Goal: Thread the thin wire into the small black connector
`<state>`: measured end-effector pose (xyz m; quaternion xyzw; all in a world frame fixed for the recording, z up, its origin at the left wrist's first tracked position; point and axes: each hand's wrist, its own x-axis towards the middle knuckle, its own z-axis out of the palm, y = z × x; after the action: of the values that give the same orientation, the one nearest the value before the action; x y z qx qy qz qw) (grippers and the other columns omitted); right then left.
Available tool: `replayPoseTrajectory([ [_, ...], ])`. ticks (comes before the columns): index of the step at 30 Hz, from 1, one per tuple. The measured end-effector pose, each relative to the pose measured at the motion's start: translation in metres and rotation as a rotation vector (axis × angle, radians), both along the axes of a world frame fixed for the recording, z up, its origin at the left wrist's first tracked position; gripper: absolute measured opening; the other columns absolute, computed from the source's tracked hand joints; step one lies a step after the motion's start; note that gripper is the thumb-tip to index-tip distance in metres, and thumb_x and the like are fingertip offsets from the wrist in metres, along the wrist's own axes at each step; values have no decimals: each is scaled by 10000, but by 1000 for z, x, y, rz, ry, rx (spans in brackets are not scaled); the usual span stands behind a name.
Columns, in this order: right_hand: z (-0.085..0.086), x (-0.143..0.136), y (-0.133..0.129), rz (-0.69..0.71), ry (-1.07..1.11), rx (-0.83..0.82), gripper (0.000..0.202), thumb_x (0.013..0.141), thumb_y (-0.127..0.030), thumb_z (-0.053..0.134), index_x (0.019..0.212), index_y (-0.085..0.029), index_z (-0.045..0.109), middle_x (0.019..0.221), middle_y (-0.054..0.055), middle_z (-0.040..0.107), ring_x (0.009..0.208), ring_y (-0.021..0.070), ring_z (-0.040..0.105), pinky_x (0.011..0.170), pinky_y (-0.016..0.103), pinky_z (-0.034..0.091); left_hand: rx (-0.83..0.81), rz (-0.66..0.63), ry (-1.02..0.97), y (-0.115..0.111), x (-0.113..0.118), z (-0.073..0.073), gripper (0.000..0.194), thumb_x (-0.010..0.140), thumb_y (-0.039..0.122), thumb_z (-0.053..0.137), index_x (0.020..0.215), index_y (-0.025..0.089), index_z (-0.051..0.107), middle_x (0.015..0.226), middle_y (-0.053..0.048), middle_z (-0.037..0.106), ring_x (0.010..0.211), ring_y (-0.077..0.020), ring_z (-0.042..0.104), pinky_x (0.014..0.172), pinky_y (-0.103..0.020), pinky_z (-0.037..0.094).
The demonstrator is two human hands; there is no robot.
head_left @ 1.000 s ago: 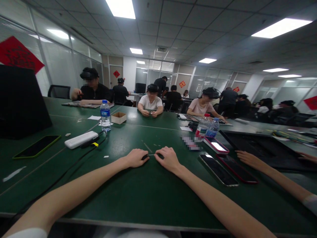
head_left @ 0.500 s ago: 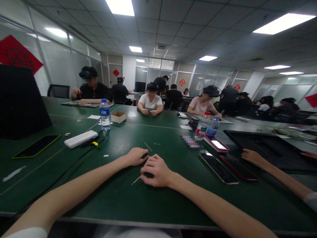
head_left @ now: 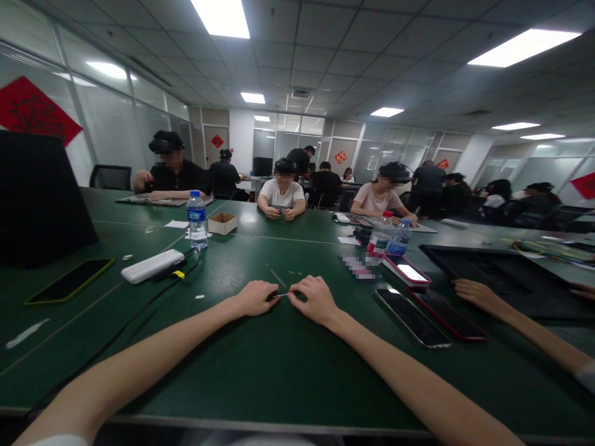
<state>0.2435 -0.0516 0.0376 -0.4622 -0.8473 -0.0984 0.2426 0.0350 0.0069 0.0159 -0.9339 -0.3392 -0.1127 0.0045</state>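
My left hand (head_left: 256,298) rests on the green table (head_left: 260,371), its fingers closed round a small dark object (head_left: 271,297) whose kind I cannot make out. A short way to the right, my right hand (head_left: 316,300) is closed on a thin screwdriver, with its handle hidden inside the fingers. The slim metal shaft of the screwdriver (head_left: 282,295) bridges the small gap between the hands and points left. Its tip is at the dark object; whether they touch is too small to tell.
Left of me lie a white power bank (head_left: 152,266), a black cable (head_left: 139,316) and a green-edged phone (head_left: 70,281). A water bottle (head_left: 196,223) stands beyond. To the right are several phones, among them a black one (head_left: 413,317), and a co-worker's hand (head_left: 474,291) at a black panel (head_left: 502,279).
My right hand has moved up and slightly right, apart from the left. The screwdriver shaft, which pointed down-left, now lies nearly level towards the left hand's dark object.
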Motion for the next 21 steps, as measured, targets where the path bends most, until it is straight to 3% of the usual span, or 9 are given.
replayPoseTrajectory([
  [21, -4, -5, 1, -47, 19, -68, 260, 916, -393, 464, 919, -231, 668, 896, 42, 677, 862, 194, 570, 740, 318, 381, 33, -23, -6, 0, -1, 1, 235, 915, 374, 422, 892, 202, 582, 831, -60, 670, 745, -221, 643, 632, -287, 444],
])
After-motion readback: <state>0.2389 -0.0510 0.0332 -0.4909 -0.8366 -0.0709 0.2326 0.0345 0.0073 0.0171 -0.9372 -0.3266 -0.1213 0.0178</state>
